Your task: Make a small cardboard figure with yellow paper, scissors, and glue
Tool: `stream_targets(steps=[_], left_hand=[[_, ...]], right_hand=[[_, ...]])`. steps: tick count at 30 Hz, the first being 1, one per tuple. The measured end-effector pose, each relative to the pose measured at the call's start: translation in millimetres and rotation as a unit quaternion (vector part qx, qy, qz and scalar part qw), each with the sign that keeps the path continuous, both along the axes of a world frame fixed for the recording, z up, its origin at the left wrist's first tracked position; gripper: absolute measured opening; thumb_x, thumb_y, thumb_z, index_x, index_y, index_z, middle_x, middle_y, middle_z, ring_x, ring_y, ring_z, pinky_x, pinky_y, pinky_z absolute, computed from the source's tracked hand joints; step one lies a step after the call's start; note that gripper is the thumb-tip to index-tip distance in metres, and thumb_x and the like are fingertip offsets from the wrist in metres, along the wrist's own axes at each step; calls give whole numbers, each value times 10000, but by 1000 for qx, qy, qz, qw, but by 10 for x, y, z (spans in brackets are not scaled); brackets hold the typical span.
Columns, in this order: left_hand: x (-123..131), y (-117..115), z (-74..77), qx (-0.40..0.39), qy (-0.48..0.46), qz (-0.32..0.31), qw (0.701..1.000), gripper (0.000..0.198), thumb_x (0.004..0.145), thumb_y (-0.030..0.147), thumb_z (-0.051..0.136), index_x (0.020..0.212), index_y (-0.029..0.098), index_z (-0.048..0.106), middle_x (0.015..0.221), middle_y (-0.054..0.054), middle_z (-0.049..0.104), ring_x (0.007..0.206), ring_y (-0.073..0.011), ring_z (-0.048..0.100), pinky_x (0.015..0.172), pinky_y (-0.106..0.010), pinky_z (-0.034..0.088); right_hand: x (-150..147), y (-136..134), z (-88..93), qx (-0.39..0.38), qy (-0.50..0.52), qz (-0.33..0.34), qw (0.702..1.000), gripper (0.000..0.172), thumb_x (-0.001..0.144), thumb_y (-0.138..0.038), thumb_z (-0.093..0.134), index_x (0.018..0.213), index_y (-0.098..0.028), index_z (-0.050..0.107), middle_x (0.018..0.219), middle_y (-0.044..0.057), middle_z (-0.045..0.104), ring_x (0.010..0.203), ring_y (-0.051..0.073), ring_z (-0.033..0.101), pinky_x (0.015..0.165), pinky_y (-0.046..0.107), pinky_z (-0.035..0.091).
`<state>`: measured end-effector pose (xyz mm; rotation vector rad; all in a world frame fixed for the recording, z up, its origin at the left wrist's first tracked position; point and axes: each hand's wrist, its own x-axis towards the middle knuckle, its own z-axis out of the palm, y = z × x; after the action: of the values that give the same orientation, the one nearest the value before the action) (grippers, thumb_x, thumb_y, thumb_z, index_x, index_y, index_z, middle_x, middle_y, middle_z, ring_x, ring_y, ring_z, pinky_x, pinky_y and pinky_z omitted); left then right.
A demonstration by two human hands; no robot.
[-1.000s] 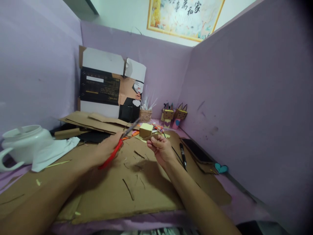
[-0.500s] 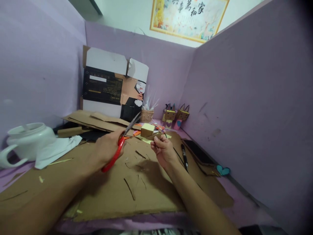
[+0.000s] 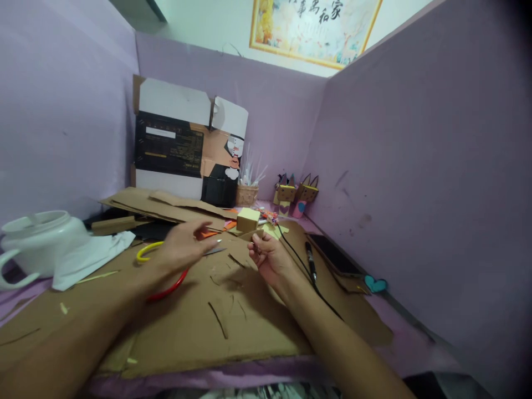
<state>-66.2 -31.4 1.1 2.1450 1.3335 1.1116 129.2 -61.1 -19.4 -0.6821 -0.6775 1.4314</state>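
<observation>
My left hand (image 3: 185, 244) is over the scissors (image 3: 169, 291), its thumb and fingers apart and nothing gripped. The scissors have red and yellow handles and lie on the cardboard sheet (image 3: 178, 343), their middle hidden under the hand. Pinched between the thumb and fingers of my right hand (image 3: 270, 257) is a small brown cardboard piece (image 3: 251, 236), partly covered by the fingers. Just behind it stands a small cardboard box (image 3: 248, 220) with a pale yellow top.
A white teapot (image 3: 45, 244) and white tissue (image 3: 95, 257) are at left. Cardboard strips (image 3: 166, 208) lie behind. A pen (image 3: 311, 260), black cable (image 3: 295, 252), phone (image 3: 334, 255) and blue paper heart (image 3: 376, 284) are at right. Cardboard figures (image 3: 306, 194) stand near the back corner.
My left hand has let go of the scissors, which went from raised to lying on the cardboard sheet. My right hand keeps its pinch in about the same place.
</observation>
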Motion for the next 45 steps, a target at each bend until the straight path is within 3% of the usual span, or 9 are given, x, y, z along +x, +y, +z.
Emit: stream_targets(steps=[3,6,13,22,29,33,38,41,45], left_hand=[[342,-153,-35,-84,-83,-86,989,513,642,388,654,1069,118,567,872,-70,646,731,-178,603,666,-289,482],[521,-240,-61,-38,-119,-80,989,327,650,317,651,899,110,603,800,-57,649,708,-161,590,667,-272,475],[484,-301,-49,15,-175,-45,983,105,671,233,608,698,132,618,664,-10,626,635,-127,556,621,-228,438],[498,-346,-50,40,-178,-15,983,91,672,228,571,648,151,615,609,6,613,584,-120,545,562,-214,421],[420,-336,51,16,-99,-43,994,109,638,216,541,582,150,607,527,18,568,518,-103,481,505,-205,374],[383,-320,89,-21,-52,-64,996,98,596,205,540,548,149,605,504,29,530,506,-94,457,491,-200,346],[404,-303,101,-60,-50,-82,994,98,583,225,552,554,146,602,521,29,518,513,-96,443,496,-211,339],[420,-286,112,-87,-61,-88,990,88,573,230,577,552,146,593,521,31,523,520,-100,451,500,-210,344],[431,-227,97,-124,-121,-106,979,172,609,307,613,656,142,624,562,26,566,523,-100,482,519,-216,367]], right_hand=[[-60,-22,-27,6,-1,20,1000,272,507,-142,795,620,-159,548,515,-62,578,443,40,552,426,98,467],[-106,-36,-53,25,1,35,999,285,488,-163,807,652,-151,574,595,-38,637,466,39,559,439,100,475],[-144,-71,-62,42,2,40,998,295,488,-180,809,669,-156,578,629,-23,661,542,72,608,457,120,483],[-156,-113,-44,59,-31,24,998,255,511,-175,779,672,-178,581,665,-22,659,606,102,619,484,160,467],[-55,-150,9,173,-231,-46,956,177,571,-199,736,715,-188,634,598,-41,603,530,90,525,509,203,424],[-13,-182,68,164,-342,-42,924,103,576,-212,724,643,-169,658,536,-31,587,487,87,480,488,213,369],[-11,-167,71,155,-387,-31,908,78,571,-200,705,627,-163,666,548,-28,594,486,84,464,490,217,344],[-7,-120,42,135,-352,-5,926,79,537,-173,707,600,-154,663,522,-31,592,471,78,464,478,210,338],[-2,-57,15,55,-207,12,977,125,495,-140,697,614,-149,659,523,-40,592,461,62,478,447,178,354]])
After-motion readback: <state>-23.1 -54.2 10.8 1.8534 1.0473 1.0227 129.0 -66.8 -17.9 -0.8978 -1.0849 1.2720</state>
